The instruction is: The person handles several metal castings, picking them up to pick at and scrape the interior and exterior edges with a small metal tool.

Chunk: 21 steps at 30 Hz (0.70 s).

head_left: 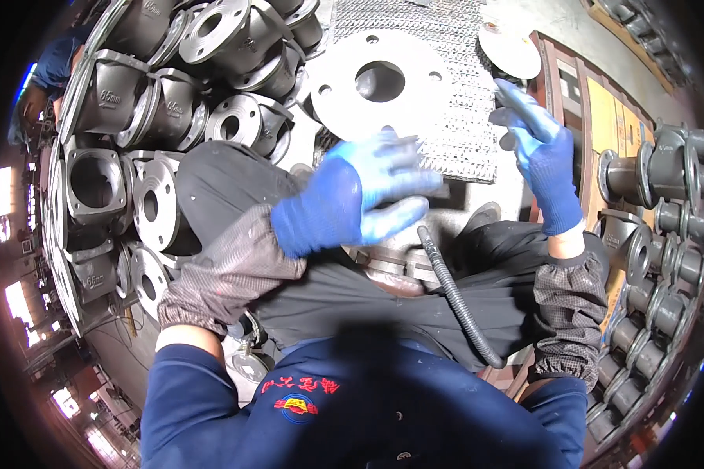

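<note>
Fingers [403, 185] of your left hand [336, 191] are spread and extended, blurred at the tips. In this view they lie just below the pale round flange [418, 90], with the uppermost overlapping its lower rim; contact cannot be told. Fingers of your right hand [547, 160] are stretched out and raised, loosely parted, to the right of the flange and apart from it. Both gloves are blue.

The flange, with 1 large central hole and 4 smaller holes around it, lies ahead of you against a grey textured slab [465, 129]. A pale disc [510, 53] sits beyond your right fingertips. Nearer your body, a ribbed grey hose [455, 293] crosses your trousers.

Farther out, grey flanged castings [164, 105] are stacked at left; smaller castings [665, 172] stand at right, past a reddish-brown frame [549, 102]. Another person [53, 70] appears at far left.
</note>
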### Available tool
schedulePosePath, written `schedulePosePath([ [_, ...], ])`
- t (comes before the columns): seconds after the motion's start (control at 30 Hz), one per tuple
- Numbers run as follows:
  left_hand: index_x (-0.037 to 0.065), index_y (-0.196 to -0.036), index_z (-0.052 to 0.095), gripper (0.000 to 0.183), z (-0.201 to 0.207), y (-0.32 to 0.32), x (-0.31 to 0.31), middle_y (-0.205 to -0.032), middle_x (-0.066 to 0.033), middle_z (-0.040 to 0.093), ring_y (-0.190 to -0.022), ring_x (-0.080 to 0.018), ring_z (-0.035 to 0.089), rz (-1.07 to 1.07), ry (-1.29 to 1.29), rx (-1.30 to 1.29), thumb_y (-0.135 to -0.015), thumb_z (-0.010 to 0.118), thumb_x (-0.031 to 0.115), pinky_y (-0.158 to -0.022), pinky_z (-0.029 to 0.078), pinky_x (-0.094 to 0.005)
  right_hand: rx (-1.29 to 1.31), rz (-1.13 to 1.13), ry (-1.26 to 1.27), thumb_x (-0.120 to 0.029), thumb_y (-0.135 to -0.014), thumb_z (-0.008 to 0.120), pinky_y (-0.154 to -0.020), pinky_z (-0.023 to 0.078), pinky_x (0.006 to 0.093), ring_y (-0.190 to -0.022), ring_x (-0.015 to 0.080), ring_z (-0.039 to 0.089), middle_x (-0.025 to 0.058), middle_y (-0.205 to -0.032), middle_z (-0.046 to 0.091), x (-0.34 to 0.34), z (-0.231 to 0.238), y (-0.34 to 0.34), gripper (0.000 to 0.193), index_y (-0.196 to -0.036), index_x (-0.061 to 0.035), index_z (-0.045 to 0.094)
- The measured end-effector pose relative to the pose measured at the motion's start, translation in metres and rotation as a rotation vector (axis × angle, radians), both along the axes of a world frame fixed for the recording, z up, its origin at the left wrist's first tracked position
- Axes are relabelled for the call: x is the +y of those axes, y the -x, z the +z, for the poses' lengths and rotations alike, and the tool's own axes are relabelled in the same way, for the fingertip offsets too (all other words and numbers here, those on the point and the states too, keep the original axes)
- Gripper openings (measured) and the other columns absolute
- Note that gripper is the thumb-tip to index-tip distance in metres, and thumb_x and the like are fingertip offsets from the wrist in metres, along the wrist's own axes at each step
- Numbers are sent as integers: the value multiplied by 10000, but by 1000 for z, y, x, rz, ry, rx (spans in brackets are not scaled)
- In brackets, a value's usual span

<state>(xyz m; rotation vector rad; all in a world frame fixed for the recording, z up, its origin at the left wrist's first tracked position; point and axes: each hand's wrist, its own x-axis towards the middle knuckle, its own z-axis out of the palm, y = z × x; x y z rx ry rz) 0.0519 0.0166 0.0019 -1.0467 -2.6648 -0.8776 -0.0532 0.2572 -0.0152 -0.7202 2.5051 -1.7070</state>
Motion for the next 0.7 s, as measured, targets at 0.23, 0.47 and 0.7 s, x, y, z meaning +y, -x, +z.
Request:
schedulePosePath([
  [0.23,57,-1232,509,674,-30,32,10,-1118,-194,593,-1086,-362,539,586,178,221,-691,697,412,-958,376,-483,178,-2,-459,-47,-835,527,-679,523,309,-768,233,658,120,-977,655,-12,-2,18,370,-1158,-200,622],
  [0.47,111,-1314,452,750,-36,35,7,-1109,-167,599,-1150,-333,500,572,274,132,-689,698,444,-1000,320,-516,303,31,-595,-47,-825,503,-662,517,329,-744,249,639,96,-885,644,-22,5,19,391,-1158,-215,620],
  [0.7,116,-1315,451,734,-34,36,8,-1117,-144,599,-1146,-325,504,569,253,128,-697,699,425,-1003,316,-513,373,8,-546,26,-790,515,-688,496,305,-755,233,631,152,-886,643,-24,1,20,441,-1177,-158,620],
])
